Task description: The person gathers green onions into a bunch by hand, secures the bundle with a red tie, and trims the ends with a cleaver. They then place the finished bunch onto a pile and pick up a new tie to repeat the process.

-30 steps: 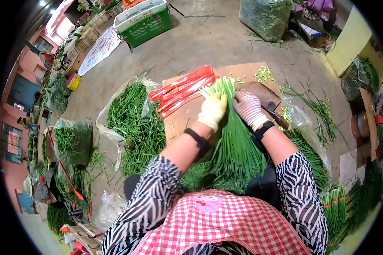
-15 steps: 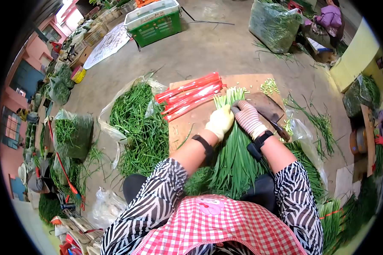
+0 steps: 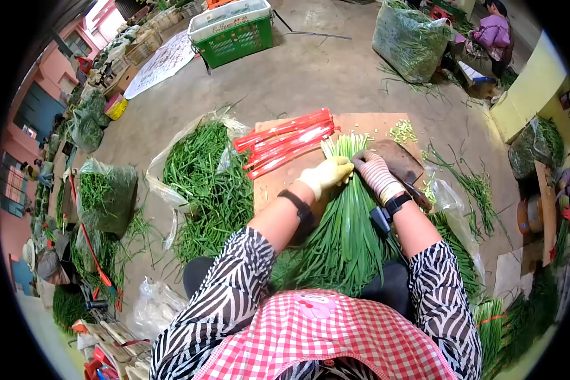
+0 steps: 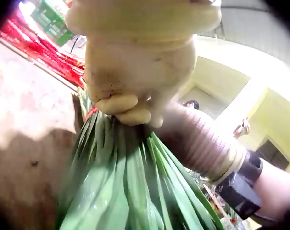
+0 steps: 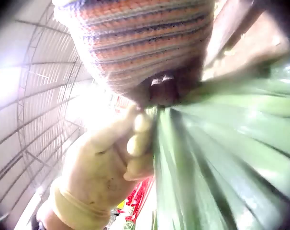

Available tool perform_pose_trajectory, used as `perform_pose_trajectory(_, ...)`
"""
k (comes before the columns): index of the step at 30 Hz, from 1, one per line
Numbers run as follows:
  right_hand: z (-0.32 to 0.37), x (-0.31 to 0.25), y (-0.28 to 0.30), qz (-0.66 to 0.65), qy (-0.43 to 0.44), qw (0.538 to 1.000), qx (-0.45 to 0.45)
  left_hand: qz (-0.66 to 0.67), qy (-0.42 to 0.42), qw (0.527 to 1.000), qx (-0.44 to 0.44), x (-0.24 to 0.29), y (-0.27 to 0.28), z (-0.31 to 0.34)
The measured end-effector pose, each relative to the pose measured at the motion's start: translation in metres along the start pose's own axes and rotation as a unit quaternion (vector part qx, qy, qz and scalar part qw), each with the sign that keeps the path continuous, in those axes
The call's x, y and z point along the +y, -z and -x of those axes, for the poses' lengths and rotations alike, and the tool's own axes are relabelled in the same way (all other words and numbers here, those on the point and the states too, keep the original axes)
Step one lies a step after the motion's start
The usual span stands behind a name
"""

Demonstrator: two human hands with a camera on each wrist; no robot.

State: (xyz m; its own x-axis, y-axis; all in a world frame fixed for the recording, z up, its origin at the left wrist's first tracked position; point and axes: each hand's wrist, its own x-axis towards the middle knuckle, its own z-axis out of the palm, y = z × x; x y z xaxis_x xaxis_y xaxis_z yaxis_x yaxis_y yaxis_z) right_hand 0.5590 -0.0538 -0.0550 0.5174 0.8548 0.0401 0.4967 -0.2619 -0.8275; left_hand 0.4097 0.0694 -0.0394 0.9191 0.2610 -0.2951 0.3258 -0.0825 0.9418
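A bundle of long green leaves (image 3: 345, 237) lies on a board (image 3: 269, 190), pale stem ends away from the body and leaves fanned toward the apron. My left hand (image 3: 326, 176), in a pale yellow glove, reaches over the bundle's neck with fingers curled against it. My right hand (image 3: 375, 175), in a striped glove, grips the neck's right side. The fingertips of both hands meet there; what they pinch between them is hidden. In the left wrist view a thin red band (image 4: 91, 113) shows at the neck, beside my left fingers (image 4: 118, 103).
Red plastic strips (image 3: 285, 149) lie at the board's upper left. A broad blade (image 3: 396, 159) with a dark handle rests at the right, near cut stem pieces (image 3: 403, 132). Loose greens (image 3: 202, 168) fill an opened bag at the left. A green crate (image 3: 234, 43) stands beyond.
My left hand has turned and now reaches across the bundle's neck from the left side. My right hand stays at the neck. The leaves spread wider, and the head view has shifted slightly.
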Motion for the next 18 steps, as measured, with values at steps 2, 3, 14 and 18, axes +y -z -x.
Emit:
perform_pose_trajectory(2, -0.002, 0.004, 0.002, -0.009, -0.019, 1.0, -0.013, -0.081, 0.038, 0.996, -0.003, 0.014, 0.001, -0.005)
perform_pose_trajectory(3, -0.003, 0.005, 0.003, -0.014, -0.027, 0.999, -0.019, -0.123, 0.057, 0.991, -0.003, 0.016, 0.001, -0.01)
perform_pose_trajectory(14, 0.016, -0.032, 0.017, -0.005, -0.055, 0.995, -0.079, 0.058, 0.205, 0.974, -0.078, 0.043, 0.003, -0.022)
perform_pose_trajectory(18, 0.009, -0.015, 0.014, 0.031, -0.046, 0.997, -0.044, 0.054, 0.208, 0.976, -0.046, 0.045, -0.004, -0.019)
